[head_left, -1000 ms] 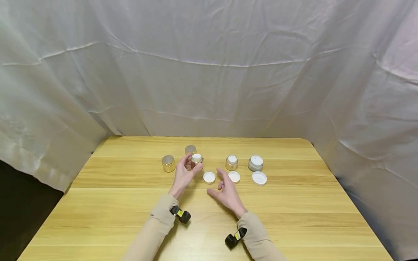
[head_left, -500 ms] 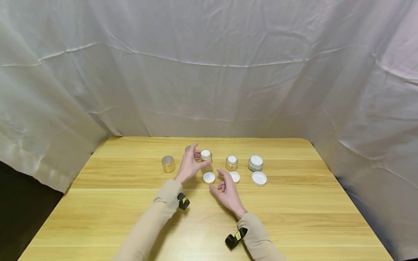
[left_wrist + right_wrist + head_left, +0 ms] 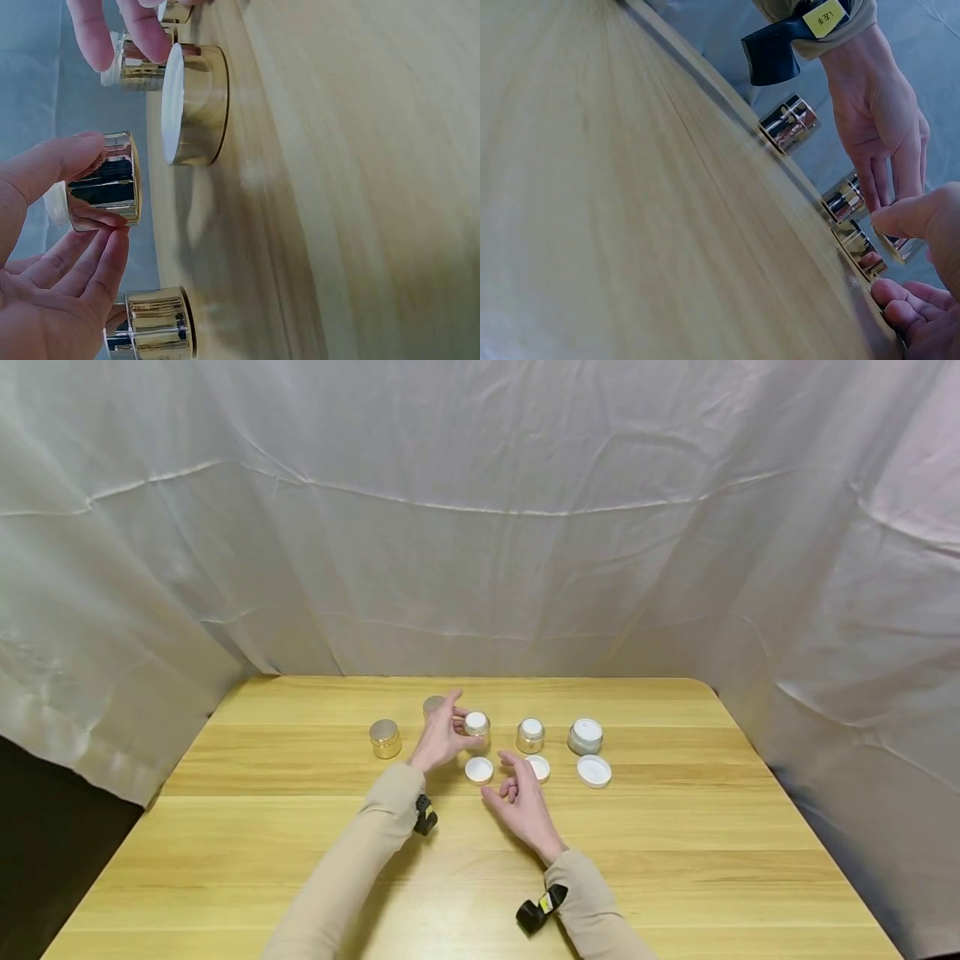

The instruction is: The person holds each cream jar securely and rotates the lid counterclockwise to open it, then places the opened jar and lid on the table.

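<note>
My left hand (image 3: 441,741) pinches a gold cream jar (image 3: 477,727) between thumb and fingers. No outer lid covers it, and a white inner cap shows on top. In the left wrist view the jar (image 3: 109,184) hangs upright, its base a little above the table. Just in front lies an upturned lid (image 3: 479,769), white inside with a gold side. My right hand (image 3: 522,806) hovers nearby with loosely bent fingers and nothing in them. Its fingers partly cover a second upturned lid (image 3: 538,767).
Two lidded gold jars (image 3: 386,738) stand left, the farther jar (image 3: 432,705) partly behind my left hand. On the right are an unlidded gold jar (image 3: 531,737), a wider frosted jar (image 3: 585,737) and a larger upturned lid (image 3: 594,771). A grey curtain (image 3: 480,568) hangs behind the table.
My left hand has carried the gold jar to the right, to a spot behind the nearest upturned lid, then slightly down. The right hand has barely moved.
</note>
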`<state>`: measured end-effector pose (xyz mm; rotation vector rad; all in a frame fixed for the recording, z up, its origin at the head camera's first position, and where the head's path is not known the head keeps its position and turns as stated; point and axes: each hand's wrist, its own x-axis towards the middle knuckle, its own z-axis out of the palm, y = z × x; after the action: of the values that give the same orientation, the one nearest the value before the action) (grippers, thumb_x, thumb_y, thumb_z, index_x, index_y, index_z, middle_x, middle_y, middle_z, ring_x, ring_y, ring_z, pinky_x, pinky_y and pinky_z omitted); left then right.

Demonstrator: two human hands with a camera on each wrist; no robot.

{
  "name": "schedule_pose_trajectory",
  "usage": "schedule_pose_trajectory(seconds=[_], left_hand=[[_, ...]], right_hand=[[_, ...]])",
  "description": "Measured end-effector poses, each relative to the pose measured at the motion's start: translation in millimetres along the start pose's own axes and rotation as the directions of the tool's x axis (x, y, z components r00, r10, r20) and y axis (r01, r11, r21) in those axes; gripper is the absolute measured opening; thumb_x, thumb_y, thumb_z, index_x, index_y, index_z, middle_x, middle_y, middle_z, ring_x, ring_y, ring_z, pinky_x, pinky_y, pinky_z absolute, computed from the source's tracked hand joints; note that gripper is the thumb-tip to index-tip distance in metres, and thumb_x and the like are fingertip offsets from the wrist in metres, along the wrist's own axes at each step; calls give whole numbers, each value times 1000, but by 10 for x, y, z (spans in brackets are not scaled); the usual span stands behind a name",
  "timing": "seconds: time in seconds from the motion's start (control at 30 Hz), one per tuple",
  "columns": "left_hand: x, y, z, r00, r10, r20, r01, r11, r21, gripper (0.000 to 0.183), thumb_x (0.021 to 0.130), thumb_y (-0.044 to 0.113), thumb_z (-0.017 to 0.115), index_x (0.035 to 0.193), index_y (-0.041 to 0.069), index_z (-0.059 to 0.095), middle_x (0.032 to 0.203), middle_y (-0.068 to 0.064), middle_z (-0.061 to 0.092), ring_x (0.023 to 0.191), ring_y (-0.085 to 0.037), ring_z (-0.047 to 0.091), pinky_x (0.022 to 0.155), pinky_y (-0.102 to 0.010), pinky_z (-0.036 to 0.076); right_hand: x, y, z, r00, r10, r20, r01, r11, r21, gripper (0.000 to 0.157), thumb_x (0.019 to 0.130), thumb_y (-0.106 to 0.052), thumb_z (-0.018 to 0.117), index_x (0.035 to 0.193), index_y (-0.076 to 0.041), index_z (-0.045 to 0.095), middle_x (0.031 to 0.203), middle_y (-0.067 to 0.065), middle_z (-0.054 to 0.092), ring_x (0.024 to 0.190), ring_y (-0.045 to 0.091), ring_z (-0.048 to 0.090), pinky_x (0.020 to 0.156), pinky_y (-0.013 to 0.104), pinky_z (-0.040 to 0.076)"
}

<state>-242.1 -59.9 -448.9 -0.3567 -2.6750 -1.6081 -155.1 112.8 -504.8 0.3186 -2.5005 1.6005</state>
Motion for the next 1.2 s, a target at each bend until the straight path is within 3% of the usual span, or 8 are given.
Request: schedule_pose_trajectory(seconds=[0.2, 0.63, 1.2], left_hand=[[10, -28, 46, 1000, -20, 18, 20, 999, 36, 98, 76, 6, 85, 155, 0, 26, 132, -24, 63, 117, -40, 65, 106, -50, 54], [18, -78, 90, 1000, 0, 5, 0, 998, 67, 94, 76, 4, 84, 153, -4, 30, 130, -24, 65, 113, -39, 67, 104, -48, 55], [29, -111, 123, 1000, -2, 2, 2, 999, 48, 93, 77, 1, 83, 152, -8, 28, 132, -25, 63, 119, -43, 63, 108, -50, 52]], right_hand=[[0, -5, 0, 1000, -6, -7, 6, 1000, 9, 64, 85, -9, 75, 142, -2, 48, 127, 22, 56, 77, 10, 54, 64, 13, 44], [11, 16, 7, 1000, -5, -18, 6, 999, 47, 61, 85, -8, 76, 140, -2, 50, 126, 24, 56, 77, 17, 57, 63, 11, 42], [27, 19, 5, 1000, -7, -22, 8, 1000, 29, 60, 85, -7, 76, 139, -2, 51, 124, 24, 56, 76, 14, 56, 63, 10, 42]])
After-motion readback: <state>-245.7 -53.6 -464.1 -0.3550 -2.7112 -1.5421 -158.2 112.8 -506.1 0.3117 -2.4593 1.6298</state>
